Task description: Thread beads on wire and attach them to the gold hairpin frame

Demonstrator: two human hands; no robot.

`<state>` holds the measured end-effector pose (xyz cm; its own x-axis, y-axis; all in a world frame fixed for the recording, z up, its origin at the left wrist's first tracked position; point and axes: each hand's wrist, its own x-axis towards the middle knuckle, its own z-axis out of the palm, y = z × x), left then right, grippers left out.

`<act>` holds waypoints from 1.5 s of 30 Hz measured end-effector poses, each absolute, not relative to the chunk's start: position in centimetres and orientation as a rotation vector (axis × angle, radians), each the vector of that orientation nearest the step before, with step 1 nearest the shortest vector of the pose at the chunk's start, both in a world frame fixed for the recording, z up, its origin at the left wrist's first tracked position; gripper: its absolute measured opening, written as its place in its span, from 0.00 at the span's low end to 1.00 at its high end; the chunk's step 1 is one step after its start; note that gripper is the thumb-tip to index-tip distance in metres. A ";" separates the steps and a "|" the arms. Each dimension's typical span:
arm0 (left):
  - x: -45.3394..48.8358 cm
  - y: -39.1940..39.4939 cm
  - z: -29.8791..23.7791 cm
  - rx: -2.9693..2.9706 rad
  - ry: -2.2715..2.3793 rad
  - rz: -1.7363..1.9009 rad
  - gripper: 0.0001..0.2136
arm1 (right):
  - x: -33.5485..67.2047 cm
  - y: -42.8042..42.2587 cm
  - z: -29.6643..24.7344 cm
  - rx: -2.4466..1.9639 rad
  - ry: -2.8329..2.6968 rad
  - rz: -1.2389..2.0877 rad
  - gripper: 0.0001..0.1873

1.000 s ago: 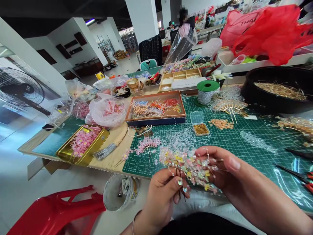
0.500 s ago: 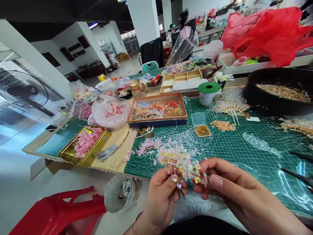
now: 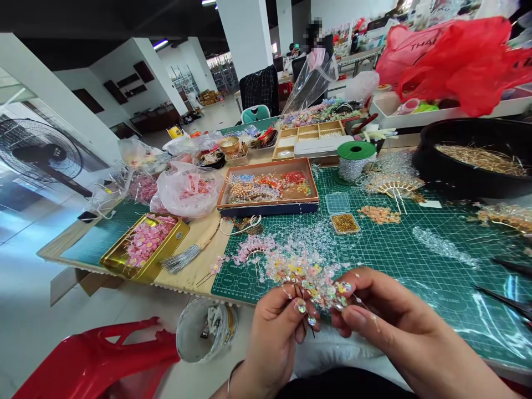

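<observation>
Pinched between thumb and fingers, the left hand [image 3: 280, 316] has the stem end of a flowered hair ornament [image 3: 307, 277], and the right hand [image 3: 386, 316] closes its fingertips on the far end of the spray, fine wires poking out past the thumb! We're right over the front edge of the green cutting mat [image 3: 390, 249], white cloth [image 3: 332, 352] just below the hands. On the left it's tight: a pink flower comb [image 3: 255, 249] sits just beside the spray, scattered clear beads [image 3: 311, 235] right behind it. Widest room is to the right, where gridded mat runs between the right hand and a strip of beads [image 3: 444, 246], pliers [image 3: 502, 299] near the forearm.

Look at the line of it: the long axis slopes from upper left down to the right, dark prongs pointing down out of the left fingers. And it sparkles! Yellow and pale pink blossoms, clear beads packed close, two round iridescent gems [image 3: 306, 313] dangling by the left thumb.
</observation>
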<state>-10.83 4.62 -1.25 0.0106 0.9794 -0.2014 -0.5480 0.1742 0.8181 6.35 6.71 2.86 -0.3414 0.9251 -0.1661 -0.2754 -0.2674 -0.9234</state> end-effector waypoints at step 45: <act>-11.7 3.8 -0.5 1.250 1.244 1.240 0.11 | 7.3 7.4 1.4 -1.125 -1.110 1.815 0.16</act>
